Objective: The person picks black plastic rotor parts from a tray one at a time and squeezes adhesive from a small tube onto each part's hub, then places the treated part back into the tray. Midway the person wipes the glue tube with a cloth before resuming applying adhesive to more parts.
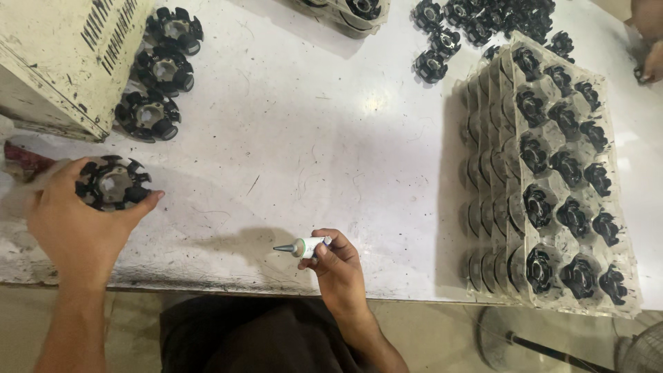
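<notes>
Head view: a black round slotted part [112,182] with a pale hollow centre is held at the left edge of the white table [311,138], cupped by the left hand [69,221], whose thumb and fingers are curled around its rim. A small white tube with a grey pointed nozzle [304,246] is pinched between thumb and fingers of the right hand [338,269] near the table's front edge, its tip aimed left, well apart from the held part. Three similar black parts [162,69] are lined up beside a cream-coloured metal box [62,55] at the upper left. At the right, a stack of clear plastic trays [552,173] is seen, filled with rows of the same black parts. More loose parts [483,21] are scattered at the top. Another person's hand [649,59] is glimpsed at the far right edge. A fan [642,352] is seen on the floor below.
</notes>
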Action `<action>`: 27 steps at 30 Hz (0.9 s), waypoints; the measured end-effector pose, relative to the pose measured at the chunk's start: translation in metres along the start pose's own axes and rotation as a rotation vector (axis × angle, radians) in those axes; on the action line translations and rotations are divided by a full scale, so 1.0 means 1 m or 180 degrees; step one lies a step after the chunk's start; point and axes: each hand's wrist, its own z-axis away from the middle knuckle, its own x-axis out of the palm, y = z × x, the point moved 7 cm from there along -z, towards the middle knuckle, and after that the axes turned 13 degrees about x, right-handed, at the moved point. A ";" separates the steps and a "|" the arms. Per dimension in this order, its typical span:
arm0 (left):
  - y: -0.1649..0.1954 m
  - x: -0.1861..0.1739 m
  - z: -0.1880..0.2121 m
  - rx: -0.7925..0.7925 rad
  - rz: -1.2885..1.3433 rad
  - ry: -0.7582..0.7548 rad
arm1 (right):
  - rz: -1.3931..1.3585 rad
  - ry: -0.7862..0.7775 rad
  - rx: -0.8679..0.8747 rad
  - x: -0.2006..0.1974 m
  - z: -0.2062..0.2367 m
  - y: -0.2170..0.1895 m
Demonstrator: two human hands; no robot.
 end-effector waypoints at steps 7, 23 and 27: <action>-0.001 0.004 -0.018 0.0100 -0.0722 0.0222 | -0.0036 -0.0085 -0.0065 0.002 0.000 0.003; 0.072 0.012 0.020 0.0641 0.0296 0.0640 | -0.0123 0.0086 -0.0078 -0.008 0.003 0.009; 0.089 0.015 0.017 0.0537 0.0823 0.0533 | -0.0152 0.0123 -0.0087 -0.013 0.004 0.010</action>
